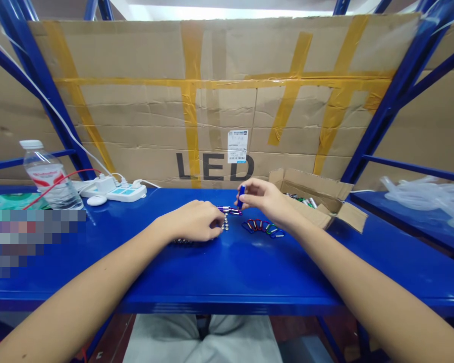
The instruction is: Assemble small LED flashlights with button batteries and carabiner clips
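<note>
My right hand (267, 199) holds a small blue cylinder (241, 194) upright between thumb and fingers, just above the blue table (234, 272). My left hand (196, 221) rests on the table with its fingers curled, pinching at a short stack of small silver button cells (226, 222). A purple and silver piece (227, 208) lies between the two hands. A row of several coloured carabiner clips (263, 227) lies under my right wrist. More small dark parts (183, 242) sit beneath my left hand.
An open cardboard box (318, 194) with small parts stands at the right. A water bottle (49, 176), a white power strip (115, 190) with cables and a white mouse (97, 200) are at the left. Clear plastic bags (431, 196) lie far right. Taped cardboard forms the back wall.
</note>
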`<state>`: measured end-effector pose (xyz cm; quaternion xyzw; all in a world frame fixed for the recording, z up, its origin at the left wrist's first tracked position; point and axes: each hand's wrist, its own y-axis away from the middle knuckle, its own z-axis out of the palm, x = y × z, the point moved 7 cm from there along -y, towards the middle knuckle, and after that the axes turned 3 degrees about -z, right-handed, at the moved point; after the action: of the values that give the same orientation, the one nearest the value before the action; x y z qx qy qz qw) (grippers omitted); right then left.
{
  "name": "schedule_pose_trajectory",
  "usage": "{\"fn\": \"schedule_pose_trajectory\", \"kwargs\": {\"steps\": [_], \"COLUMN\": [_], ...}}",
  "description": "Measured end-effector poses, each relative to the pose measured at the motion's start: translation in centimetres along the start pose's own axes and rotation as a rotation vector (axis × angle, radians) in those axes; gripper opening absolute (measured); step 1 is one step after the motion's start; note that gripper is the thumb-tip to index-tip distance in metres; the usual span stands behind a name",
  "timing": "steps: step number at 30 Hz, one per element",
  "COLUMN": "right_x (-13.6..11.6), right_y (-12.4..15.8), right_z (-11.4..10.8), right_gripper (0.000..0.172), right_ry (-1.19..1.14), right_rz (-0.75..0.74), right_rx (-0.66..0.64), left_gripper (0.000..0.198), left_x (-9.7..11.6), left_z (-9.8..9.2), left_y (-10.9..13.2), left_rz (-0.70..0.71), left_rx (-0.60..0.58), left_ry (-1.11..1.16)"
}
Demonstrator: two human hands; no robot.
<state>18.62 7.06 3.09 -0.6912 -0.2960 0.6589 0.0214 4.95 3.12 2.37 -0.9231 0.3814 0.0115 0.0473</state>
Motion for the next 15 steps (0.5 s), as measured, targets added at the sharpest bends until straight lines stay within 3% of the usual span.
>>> {"fn": "schedule_pose_trajectory", "kwargs": {"steps": [5, 9, 15], "right_x": [0.5, 0.7, -0.3], "right_y": [0.0, -0.1, 0.3], "right_z": [0.4, 0.5, 1.0], "right_gripper": [0.016, 0.013, 0.015], "right_ry": [0.115, 0.265, 0.598], "right_rz": [0.047, -0.011, -0.269], "right_rx": [-0.052, -0.049, -0.072], "left_gripper": [0.017, 0.014, 0.008], "left_x": [-0.2, -0.4, -0.4], "left_z": [1.2, 1.9, 1.9], "left_y": [-0.1, -0.3, -0.3], "left_rz": [-0.039, -0.034, -0.066], "left_rx": [-0.093, -0.12, -0.158], "left_ry": [-0.031, -0.024, 0.07]}}
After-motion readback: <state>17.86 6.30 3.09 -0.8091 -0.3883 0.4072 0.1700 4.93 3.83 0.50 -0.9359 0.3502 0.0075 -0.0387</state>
